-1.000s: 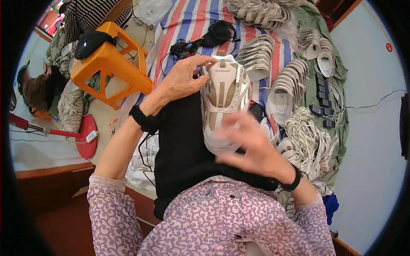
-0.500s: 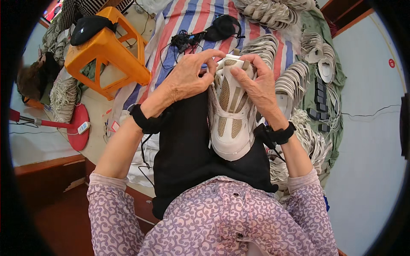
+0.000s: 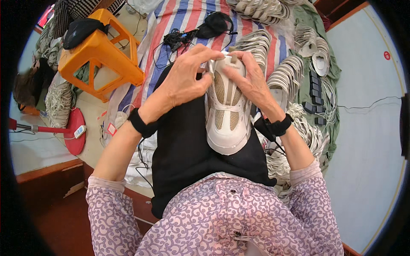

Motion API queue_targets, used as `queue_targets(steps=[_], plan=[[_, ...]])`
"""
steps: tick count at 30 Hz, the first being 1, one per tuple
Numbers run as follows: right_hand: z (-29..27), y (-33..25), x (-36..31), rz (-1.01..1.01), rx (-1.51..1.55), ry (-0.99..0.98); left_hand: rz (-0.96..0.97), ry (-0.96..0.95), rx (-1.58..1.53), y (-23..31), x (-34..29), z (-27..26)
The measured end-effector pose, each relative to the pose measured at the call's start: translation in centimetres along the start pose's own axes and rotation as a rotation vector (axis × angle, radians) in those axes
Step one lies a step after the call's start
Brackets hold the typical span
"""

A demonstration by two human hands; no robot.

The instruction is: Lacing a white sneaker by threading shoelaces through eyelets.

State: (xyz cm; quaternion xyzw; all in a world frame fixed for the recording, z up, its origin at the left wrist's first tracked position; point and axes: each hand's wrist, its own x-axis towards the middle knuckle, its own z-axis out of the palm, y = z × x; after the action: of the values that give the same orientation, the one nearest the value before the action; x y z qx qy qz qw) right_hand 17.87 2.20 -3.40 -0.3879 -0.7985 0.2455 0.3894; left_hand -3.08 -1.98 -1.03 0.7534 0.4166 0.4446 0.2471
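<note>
A white sneaker (image 3: 228,138) with beige mesh panels lies on my black-trousered lap, its toe pointing toward me. My right hand (image 3: 253,83) grips its ankle end, with the thumb across the tongue (image 3: 226,70) and the fingers round the far side. At the left edge of the opening is my left hand (image 3: 185,77), its index finger and thumb curled round the collar. Whether a lace is between those fingertips is too small to tell. Black bands circle both my wrists.
An orange plastic stool (image 3: 100,55) carrying a black cap stands at the far left. Stacked shoe uppers (image 3: 286,77) and a heap of pale laced pieces (image 3: 305,132) lie to the right. Black cables (image 3: 177,40) rest on the striped sheet (image 3: 179,17) ahead. A red round base (image 3: 77,138) stands left.
My right thumb has swung from pointing up to lying across the tongue. My left hand stays at the collar with slightly shifted fingers. The view has moved a little.
</note>
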Motion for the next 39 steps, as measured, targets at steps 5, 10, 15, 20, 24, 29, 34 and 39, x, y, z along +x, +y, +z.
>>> queue_targets(steps=[5, 10, 15, 20, 24, 29, 34, 39], plan=[[0.1, 1.4, -0.2, 0.272, 0.362, -0.021, 0.078, -0.064, 0.226, 0.5, -0.1, 0.4], [1.1, 2.7, -1.1, 0.282, 0.503, 0.157, 0.031, -0.113, 0.328, 0.4, 0.0, 0.3], [1.0, 2.9, -1.2, 0.415, 0.548, 0.239, -0.002, -0.098, 0.31, 0.3, 0.5, 0.8], [0.1, 5.3, -2.6, 0.478, 0.713, 0.293, -0.155, -0.08, 0.091, 0.5, 0.1, 0.2], [-1.3, 9.7, -11.0, 0.714, 0.787, 0.308, -0.281, 0.037, 0.208, 0.9, -3.2, -2.6], [-3.1, 13.6, -28.8, 1.336, 0.606, 0.43, -0.791, 0.259, 0.071, 1.6, -10.3, -5.2], [-5.8, 17.0, -39.7, 1.482, 0.19, 0.68, -0.917, 0.293, 0.059, 2.1, -14.3, -3.9], [-10.0, 21.6, -40.1, 1.254, -0.508, 0.603, -0.908, 0.258, 0.076, 2.4, -13.2, -2.8]])
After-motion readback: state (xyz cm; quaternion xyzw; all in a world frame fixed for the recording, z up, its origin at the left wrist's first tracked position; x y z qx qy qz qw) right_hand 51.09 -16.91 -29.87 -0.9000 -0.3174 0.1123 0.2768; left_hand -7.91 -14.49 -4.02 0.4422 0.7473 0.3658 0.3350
